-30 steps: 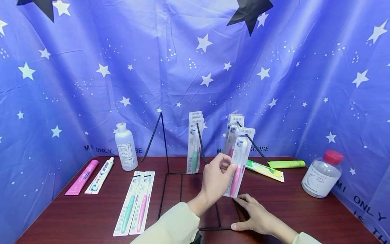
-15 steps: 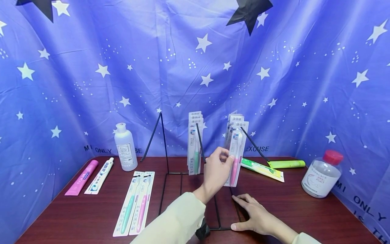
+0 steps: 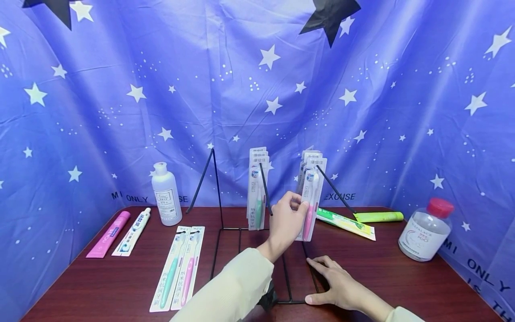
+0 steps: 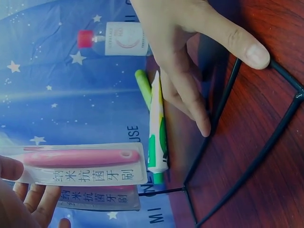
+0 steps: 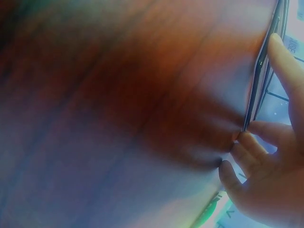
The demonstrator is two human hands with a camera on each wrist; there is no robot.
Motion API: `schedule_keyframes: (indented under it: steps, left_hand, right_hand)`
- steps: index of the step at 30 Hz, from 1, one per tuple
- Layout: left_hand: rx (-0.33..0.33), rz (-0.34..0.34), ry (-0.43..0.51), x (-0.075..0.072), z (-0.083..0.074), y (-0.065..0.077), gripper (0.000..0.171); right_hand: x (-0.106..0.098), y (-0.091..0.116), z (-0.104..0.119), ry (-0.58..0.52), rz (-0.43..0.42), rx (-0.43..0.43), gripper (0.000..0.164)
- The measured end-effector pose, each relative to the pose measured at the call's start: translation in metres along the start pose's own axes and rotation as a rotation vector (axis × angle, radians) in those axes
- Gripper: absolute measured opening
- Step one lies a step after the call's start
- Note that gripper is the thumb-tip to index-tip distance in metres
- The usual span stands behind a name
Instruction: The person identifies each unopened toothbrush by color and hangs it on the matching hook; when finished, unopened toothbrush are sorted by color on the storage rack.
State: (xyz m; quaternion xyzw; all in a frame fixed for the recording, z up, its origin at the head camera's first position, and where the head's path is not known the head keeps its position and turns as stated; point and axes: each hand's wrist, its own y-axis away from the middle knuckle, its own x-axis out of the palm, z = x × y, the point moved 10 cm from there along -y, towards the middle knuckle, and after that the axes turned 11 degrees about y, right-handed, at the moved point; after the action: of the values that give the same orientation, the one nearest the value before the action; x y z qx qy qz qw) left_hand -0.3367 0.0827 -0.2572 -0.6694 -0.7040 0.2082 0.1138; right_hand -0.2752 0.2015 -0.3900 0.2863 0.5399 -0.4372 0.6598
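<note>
My left hand [image 3: 284,222] pinches the left edge of a packaged pink toothbrush [image 3: 311,201], thumb in front. This pack hangs upright on the right arm of a black wire rack [image 3: 288,281], in front of other packs on the same arm. In the left wrist view its pink handle [image 4: 85,157] shows through clear plastic, another pack close behind. Packaged green toothbrushes [image 3: 258,197] hang on the middle arm. My right hand [image 3: 339,286] rests at the rack's front right corner, fingers spread, thumb and fingertips touching the base wire.
Two packaged toothbrushes [image 3: 177,268] lie left of the rack. Behind them are a white bottle [image 3: 166,197], a white toothpaste tube [image 3: 132,232] and a pink tube [image 3: 108,235]. On the right lie a green-and-white tube [image 3: 348,225], a yellow-green tube [image 3: 378,217] and a red-capped bottle [image 3: 424,232].
My left hand has slid the pink toothbrush pack back along the right arm, towards the packs behind it. My right hand has stayed in place on the rack's base.
</note>
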Motion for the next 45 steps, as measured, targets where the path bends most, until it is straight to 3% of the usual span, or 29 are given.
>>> schedule_keyframes:
  steps: [6, 14, 20, 24, 32, 39, 42, 45]
  left_hand:
    - [0.000, 0.016, 0.052, 0.001, 0.004, -0.002, 0.006]
    - [0.052, 0.056, -0.001, -0.007, 0.008, 0.000, 0.011]
    - [0.043, 0.163, 0.000, -0.017, 0.011, 0.011, 0.017]
    - [0.071, 0.235, -0.032, -0.030, 0.009, 0.019, 0.020]
    - [0.084, 0.276, -0.106, -0.081, 0.013, 0.030, 0.019]
    - [0.105, 0.211, -0.178, -0.141, 0.019, 0.038, 0.017]
    - [0.075, 0.161, -0.223, -0.170, 0.030, 0.039, 0.017]
    - [-0.014, 0.115, -0.263, -0.199, 0.049, 0.040, 0.018]
  right_hand:
    - [0.002, 0.000, -0.003, -0.021, 0.019, 0.013, 0.090]
    - [0.003, -0.001, -0.003, -0.023, 0.025, 0.019, 0.091]
    - [0.003, -0.002, -0.003, -0.033, 0.036, 0.027, 0.091]
    - [0.003, -0.002, -0.004, -0.047, 0.043, 0.032, 0.091]
    - [0.003, -0.001, -0.005, -0.044, 0.045, 0.032, 0.090]
    - [0.004, -0.001, -0.004, -0.030, 0.031, 0.029, 0.091]
    - [0.003, -0.001, -0.004, -0.032, 0.026, 0.027, 0.091]
    - [0.003, -0.001, -0.004, -0.035, 0.027, 0.027, 0.091]
